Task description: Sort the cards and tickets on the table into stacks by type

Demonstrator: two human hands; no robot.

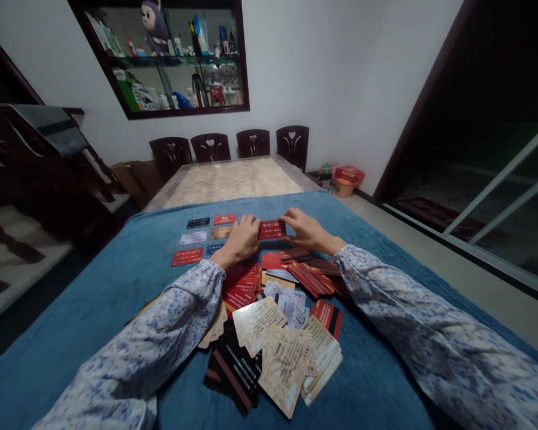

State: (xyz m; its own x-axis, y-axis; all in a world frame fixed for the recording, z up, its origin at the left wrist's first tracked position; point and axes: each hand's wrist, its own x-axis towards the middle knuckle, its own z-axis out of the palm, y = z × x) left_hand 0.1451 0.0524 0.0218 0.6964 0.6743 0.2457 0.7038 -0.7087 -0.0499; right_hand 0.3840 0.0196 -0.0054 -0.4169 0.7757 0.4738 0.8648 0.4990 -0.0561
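A dark red plastic card point(272, 229) with pale print is held level between both hands, past the far side of a loose card pile. My left hand point(244, 236) grips its left edge, fingers curled. At its right end, my right hand point(308, 230) pinches the card between thumb and fingers. Left of my left hand lie rows of single cards: a black card point(198, 223), a red card point(225, 219), a silver card point(192, 237), a gold card point(221, 233), another red card point(188, 257) and a partly covered blue card point(214, 249).
Nearer me, beige cards point(283, 364), black cards point(235, 373) and red cards point(311, 278) overlap in a spread heap on a blue cloth point(94, 310). Beyond the cloth extends a marble-patterned tabletop point(233, 179), with several dark chairs point(210, 148) behind it.
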